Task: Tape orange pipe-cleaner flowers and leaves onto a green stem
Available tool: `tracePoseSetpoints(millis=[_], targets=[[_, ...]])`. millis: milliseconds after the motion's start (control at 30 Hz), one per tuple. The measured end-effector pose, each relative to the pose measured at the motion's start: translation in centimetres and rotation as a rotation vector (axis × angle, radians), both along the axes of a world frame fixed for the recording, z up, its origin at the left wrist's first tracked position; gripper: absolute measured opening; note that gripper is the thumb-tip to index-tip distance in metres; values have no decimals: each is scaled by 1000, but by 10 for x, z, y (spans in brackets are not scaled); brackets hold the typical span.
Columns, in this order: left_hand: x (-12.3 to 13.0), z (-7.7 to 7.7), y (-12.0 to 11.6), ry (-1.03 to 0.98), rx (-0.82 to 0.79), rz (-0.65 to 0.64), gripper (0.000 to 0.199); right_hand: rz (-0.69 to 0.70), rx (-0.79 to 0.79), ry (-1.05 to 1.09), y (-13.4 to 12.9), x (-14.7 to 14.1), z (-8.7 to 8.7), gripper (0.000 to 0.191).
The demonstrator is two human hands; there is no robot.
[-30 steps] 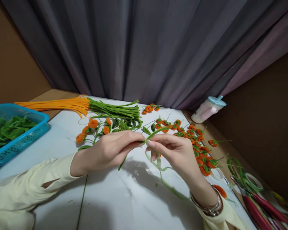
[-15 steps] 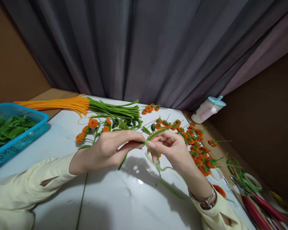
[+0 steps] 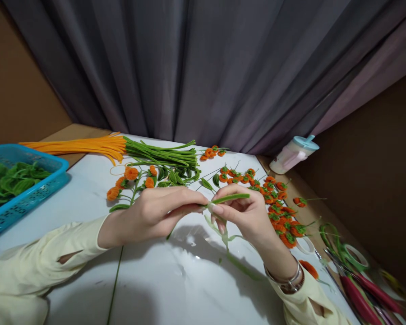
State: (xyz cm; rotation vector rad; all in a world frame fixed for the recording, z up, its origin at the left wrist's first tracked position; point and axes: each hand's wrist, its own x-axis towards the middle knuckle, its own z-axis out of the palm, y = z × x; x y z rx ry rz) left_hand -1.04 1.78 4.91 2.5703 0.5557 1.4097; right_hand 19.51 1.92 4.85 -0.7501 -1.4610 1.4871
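My left hand [image 3: 164,210] is closed in a pinch on a fuzzy green pipe cleaner [image 3: 235,197]. The pipe cleaner's free end sticks out to the right over my right hand [image 3: 245,212], and a short bit of it shows below my left palm. Right thumb and forefinger pinch at the same spot, close to the left fingertips. From the right fingers a pale green strip of tape [image 3: 238,264] hangs down to the white tabletop [image 3: 189,293]. The exact grip point is partly hidden by the fingertips.
Orange pipe-cleaner flowers [image 3: 275,210] lie in a heap to the right. Behind are bundled orange pipe cleaners [image 3: 77,146] and green ones [image 3: 162,154]. A blue basket [image 3: 59,174] stands left, a cup [image 3: 292,155] back right, red-handled pliers [image 3: 360,300] front right.
The pipe cleaner's free end has swung down to the right and lies flatter across my right hand. Both hands stay at nearly the same place, still pinching.
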Motion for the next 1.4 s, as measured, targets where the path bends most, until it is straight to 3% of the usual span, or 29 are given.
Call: tracePoseSetpoints(millis=[167,567,667,900,1100,1400], targets=[[-2,-2,1,16,-8,-14,30,-35,30,-18,-2,0,2,14],[0,2,0,9,-10,-14,23,-110,145,-66,-5,-1,3,11],[1,7,-2,-1,-125,-27,17,-140,285,-115,-5,1,2,8],[2,15,-5,-38,-572,-161,11,-127,547,-186,-4,6,1,10],[2,15,-5,-82,-711,-214,10,-103,553,-185,-4,7,1,21],[0,15,-6,14,-624,-174,8,-67,402,-133,-7,4,5,10]])
